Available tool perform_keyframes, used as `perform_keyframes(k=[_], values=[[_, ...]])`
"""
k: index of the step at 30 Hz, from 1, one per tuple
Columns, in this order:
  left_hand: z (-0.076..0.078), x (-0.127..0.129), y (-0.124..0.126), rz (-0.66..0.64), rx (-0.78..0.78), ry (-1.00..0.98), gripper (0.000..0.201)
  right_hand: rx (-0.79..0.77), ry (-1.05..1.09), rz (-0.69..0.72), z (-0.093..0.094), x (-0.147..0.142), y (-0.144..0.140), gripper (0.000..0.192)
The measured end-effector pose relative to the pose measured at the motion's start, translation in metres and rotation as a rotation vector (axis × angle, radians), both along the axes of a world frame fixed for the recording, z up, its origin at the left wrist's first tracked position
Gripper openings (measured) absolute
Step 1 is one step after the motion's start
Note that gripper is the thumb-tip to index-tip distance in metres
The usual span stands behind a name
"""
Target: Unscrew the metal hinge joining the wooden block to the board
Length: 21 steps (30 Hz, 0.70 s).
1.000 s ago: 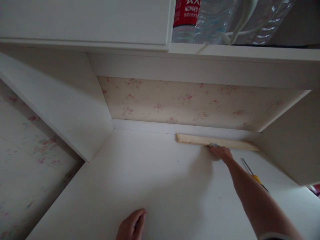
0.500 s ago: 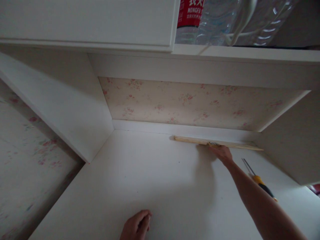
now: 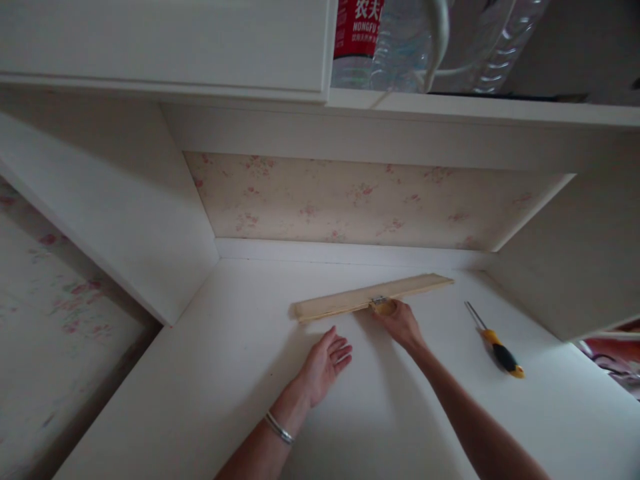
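Observation:
A pale wooden slat (image 3: 350,299) with a small metal fitting (image 3: 380,301) at its middle lies slanted over the white desk surface (image 3: 250,400). My right hand (image 3: 400,321) grips the slat at that fitting. My left hand (image 3: 327,360), fingers spread and empty, hovers just in front of the slat's left half, not touching it. A metal bangle sits on my left wrist.
A screwdriver (image 3: 495,341) with a yellow and black handle lies on the desk to the right. Floral wallpaper (image 3: 350,200) backs the alcove between white side panels. A shelf above carries large water bottles (image 3: 395,40) and a white cable.
My right hand has pulled the slat away from the back wall, nearer and to the left, turning it askew. My left hand has reached forward from the near edge and opened.

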<state>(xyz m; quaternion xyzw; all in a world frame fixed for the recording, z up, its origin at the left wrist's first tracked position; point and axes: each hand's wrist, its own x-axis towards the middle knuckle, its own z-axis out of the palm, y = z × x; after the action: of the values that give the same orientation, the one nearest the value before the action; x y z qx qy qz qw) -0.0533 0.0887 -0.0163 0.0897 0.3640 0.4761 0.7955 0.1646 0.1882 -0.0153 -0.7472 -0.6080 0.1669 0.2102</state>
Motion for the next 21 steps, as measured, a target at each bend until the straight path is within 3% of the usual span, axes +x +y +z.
perform_keyframes(k=[4, 9, 14, 18, 21], values=[[-0.011, 0.009, 0.006, 0.189, -0.021, -0.070, 0.028, -0.036, 0.029, 0.025, -0.002, -0.022, -0.046, 0.076], [-0.013, -0.002, -0.005, 0.330, 0.018, -0.060, 0.021, -0.069, 0.297, 0.106, 0.001, -0.037, -0.098, 0.066], [-0.010, -0.026, -0.015, 0.318, 0.042, 0.072, 0.020, -0.262, 0.766, 0.260, 0.007, -0.040, -0.130, 0.052], [-0.009, -0.045, -0.027, 0.293, 0.006, 0.155, 0.020, -0.251, 0.859, 0.278, 0.003, -0.052, -0.149, 0.051], [-0.009, -0.064, -0.039, 0.196, -0.020, 0.226, 0.023, -0.251, 0.886, 0.272, -0.004, -0.064, -0.161, 0.054]])
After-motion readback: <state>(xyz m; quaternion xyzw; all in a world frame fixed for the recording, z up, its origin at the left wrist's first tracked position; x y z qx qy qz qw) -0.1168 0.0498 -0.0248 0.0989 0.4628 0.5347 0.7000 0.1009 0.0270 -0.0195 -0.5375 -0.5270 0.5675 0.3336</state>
